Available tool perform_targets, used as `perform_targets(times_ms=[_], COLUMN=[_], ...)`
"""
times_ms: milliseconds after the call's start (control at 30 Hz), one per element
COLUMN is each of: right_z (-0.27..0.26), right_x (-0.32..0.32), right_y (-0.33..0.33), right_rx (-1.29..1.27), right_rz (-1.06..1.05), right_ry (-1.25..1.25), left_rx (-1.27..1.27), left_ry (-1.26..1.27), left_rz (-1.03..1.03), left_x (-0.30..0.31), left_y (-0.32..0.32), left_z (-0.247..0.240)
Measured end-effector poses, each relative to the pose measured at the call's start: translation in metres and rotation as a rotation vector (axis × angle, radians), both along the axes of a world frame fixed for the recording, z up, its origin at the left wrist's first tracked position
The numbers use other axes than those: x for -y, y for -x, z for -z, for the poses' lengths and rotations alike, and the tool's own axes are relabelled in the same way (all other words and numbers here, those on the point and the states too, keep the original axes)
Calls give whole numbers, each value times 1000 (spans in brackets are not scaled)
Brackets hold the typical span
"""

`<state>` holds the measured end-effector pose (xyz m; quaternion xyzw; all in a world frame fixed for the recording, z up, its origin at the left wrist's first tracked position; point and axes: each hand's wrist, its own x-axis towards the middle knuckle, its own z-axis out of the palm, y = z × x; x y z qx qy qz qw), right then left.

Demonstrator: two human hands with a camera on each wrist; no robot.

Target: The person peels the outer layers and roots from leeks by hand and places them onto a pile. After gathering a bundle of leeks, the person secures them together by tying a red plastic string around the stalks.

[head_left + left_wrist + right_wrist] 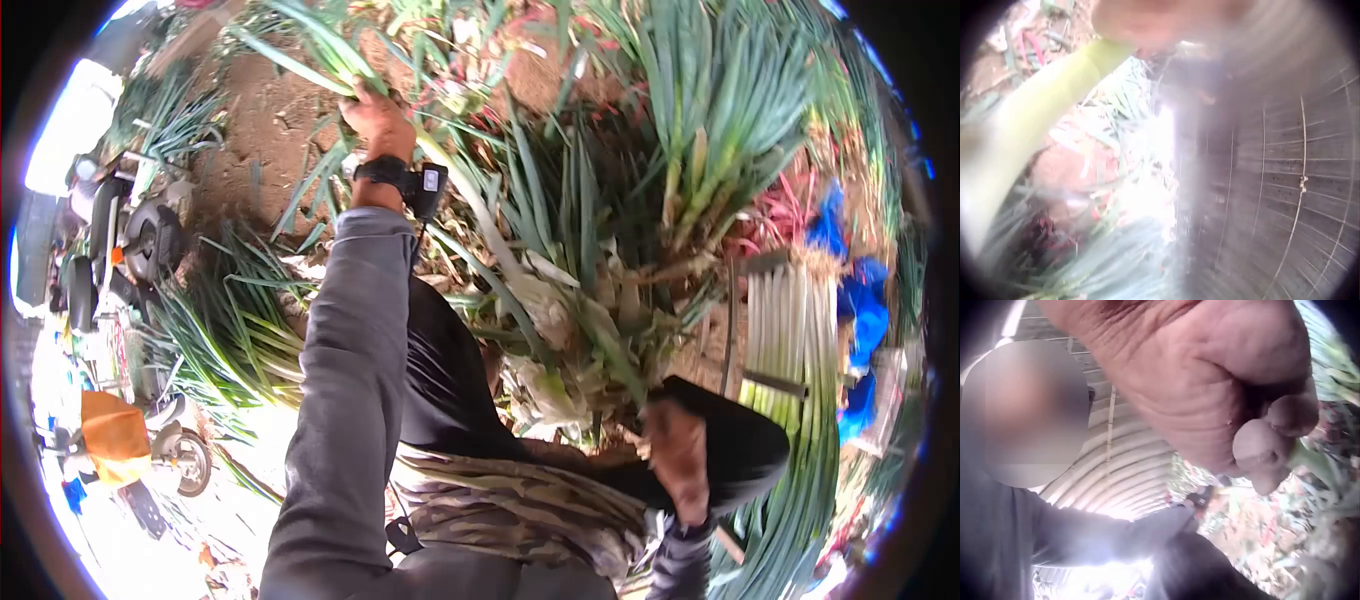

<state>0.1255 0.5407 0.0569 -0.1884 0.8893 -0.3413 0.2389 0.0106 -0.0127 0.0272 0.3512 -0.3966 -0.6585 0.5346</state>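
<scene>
At the top of the head view, the left hand (380,122) grips a long green onion (345,62), its leaves running up and left and its pale stalk (485,215) slanting down right. The left wrist view shows part of that hand (1169,19) over the thick pale stalk (1047,100). The right hand (678,452), slightly blurred, is beside the bent right knee. In the right wrist view, the right hand (1210,381) has its fingers curled, with a strip of green leaf (1316,462) coming out between them. Peeled leaves (550,310) lie between the hands.
A bunch of onions (720,110) lies at upper right, with a tied stack of pale stalks (790,330) below it. More onions (245,330) are left of the left sleeve. Parked motorbikes (150,240) stand at far left. Blue plastic (862,305) lies at far right.
</scene>
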Motion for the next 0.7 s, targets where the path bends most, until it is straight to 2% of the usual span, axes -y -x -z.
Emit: perform_targets(times_ms=[33,67,100,133,200,267,333,400,433,467,533,567,600,700], right_z=[-6,-18,-17,-21,10,53,129,165,161,159,137,124,112,81], right_x=[0,13,19,30,59,104,123,130,138,146,159,167,175,204], right_y=[12,29,45,60,82,83,93,82,74,70,69,71,73,70], right_rx=[131,165,84,87,118,50,-120,-327,-422,-426,-232,-271,-310,-523], right_rz=[222,355,340,345,379,258,-304,-485,-579,-369,-109,-115,-121,-234], right_ry=[-10,90,250,302,516,467,152,151,148,308,381,392,402,409], left_rx=[32,-17,-64,-114,-143,-197,-228,-246,-248,-248,-335,-420,-238,-165], left_ry=[16,3,-10,26,43,82,92,128,140,121,183,177,188,18], left_rz=[-2,42,82,98,119,142,184,195,196,148,134,146,151,15], left_x=[-11,-21,-30,-39,-53,-56,-58,-55,-57,-62,-4,13,-16,-45], left_y=[5,11,15,18,19,23,22,21,17,14,32,41,27,25], left_z=[-6,-14,-22,-29,-41,-41,-43,-45,-50,-53,-10,5,-21,-45])
